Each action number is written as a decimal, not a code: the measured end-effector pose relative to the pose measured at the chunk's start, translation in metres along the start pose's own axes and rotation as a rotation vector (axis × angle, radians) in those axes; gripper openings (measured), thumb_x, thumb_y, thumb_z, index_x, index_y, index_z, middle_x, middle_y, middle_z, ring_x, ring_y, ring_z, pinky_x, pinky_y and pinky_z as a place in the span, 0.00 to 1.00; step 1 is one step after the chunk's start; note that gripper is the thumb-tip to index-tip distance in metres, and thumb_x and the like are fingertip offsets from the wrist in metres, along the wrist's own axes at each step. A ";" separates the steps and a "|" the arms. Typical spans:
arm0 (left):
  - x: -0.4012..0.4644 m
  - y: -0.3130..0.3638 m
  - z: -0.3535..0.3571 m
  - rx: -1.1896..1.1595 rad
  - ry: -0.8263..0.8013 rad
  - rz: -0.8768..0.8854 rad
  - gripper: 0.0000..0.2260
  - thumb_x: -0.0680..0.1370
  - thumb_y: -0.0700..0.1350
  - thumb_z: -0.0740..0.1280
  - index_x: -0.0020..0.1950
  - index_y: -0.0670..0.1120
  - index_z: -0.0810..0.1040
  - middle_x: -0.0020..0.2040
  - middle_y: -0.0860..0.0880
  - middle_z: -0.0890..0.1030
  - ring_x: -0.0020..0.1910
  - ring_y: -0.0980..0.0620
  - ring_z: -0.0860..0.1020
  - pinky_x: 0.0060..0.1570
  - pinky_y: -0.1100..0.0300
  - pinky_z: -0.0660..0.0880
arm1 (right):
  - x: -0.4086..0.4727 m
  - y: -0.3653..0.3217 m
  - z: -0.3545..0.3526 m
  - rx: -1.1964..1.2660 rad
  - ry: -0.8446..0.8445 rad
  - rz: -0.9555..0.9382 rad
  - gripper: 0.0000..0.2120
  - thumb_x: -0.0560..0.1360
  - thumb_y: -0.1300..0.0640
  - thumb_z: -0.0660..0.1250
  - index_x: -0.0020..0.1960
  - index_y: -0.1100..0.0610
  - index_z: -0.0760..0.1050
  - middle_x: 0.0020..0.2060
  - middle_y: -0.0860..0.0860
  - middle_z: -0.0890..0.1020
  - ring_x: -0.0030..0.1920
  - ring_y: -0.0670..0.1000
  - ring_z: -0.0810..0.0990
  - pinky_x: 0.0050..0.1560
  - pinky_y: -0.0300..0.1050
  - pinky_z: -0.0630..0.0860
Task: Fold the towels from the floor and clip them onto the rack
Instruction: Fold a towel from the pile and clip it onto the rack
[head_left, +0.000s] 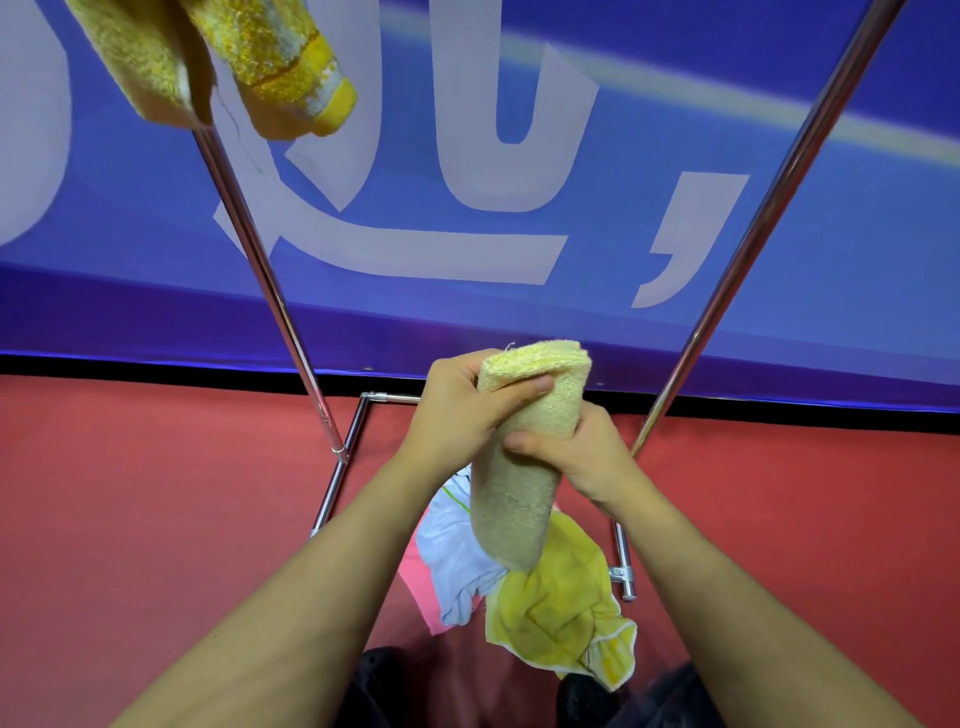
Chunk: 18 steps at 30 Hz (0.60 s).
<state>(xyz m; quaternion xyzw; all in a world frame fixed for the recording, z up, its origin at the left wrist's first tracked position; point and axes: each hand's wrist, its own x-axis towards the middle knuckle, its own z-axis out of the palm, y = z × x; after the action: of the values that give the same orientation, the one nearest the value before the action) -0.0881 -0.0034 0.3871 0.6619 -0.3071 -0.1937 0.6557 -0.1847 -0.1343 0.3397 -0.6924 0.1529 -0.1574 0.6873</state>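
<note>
A pale yellow towel (524, 457), folded into a long narrow bundle, hangs upright between both hands at the frame's centre. My left hand (457, 410) grips its upper part, thumb across the front. My right hand (576, 457) grips it just below, thumb on the cloth. Beneath them on the red floor lies a pile: a bright yellow towel (566, 608), a white towel (457, 561) and a pink towel (421, 587). Two yellow towels (218, 57) hang at the top left of the metal rack (270, 280).
The rack's two slanting steel posts frame the hands, the right post (753, 234) running up to the top edge. Its base bars (343, 467) lie on the red floor (156, 493). A blue banner (467, 130) with white lettering stands behind. Dark shoes (374, 675) show at the bottom.
</note>
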 end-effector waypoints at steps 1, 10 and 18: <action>0.001 0.002 -0.001 0.005 0.004 0.003 0.05 0.74 0.42 0.77 0.49 0.44 0.87 0.44 0.50 0.87 0.42 0.59 0.82 0.45 0.62 0.78 | 0.000 0.007 0.002 -0.025 0.010 0.015 0.13 0.68 0.68 0.79 0.49 0.55 0.83 0.43 0.48 0.88 0.46 0.45 0.86 0.47 0.39 0.79; 0.013 0.017 -0.011 -0.035 0.110 0.073 0.05 0.73 0.41 0.78 0.48 0.48 0.87 0.43 0.52 0.87 0.43 0.60 0.82 0.47 0.63 0.78 | 0.003 0.052 0.014 0.008 0.017 0.214 0.14 0.66 0.63 0.81 0.50 0.63 0.85 0.48 0.59 0.88 0.51 0.59 0.86 0.58 0.65 0.79; 0.018 0.046 -0.018 -0.151 0.221 0.157 0.05 0.73 0.40 0.78 0.47 0.49 0.87 0.43 0.51 0.87 0.44 0.56 0.82 0.48 0.59 0.80 | -0.007 0.075 0.009 -0.077 -0.065 0.320 0.15 0.66 0.67 0.80 0.52 0.64 0.84 0.48 0.56 0.88 0.47 0.50 0.87 0.47 0.42 0.81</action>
<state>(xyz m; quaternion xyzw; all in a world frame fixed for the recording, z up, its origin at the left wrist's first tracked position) -0.0699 -0.0003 0.4359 0.6021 -0.2685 -0.0905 0.7465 -0.1862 -0.1236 0.2646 -0.6897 0.2449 -0.0176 0.6812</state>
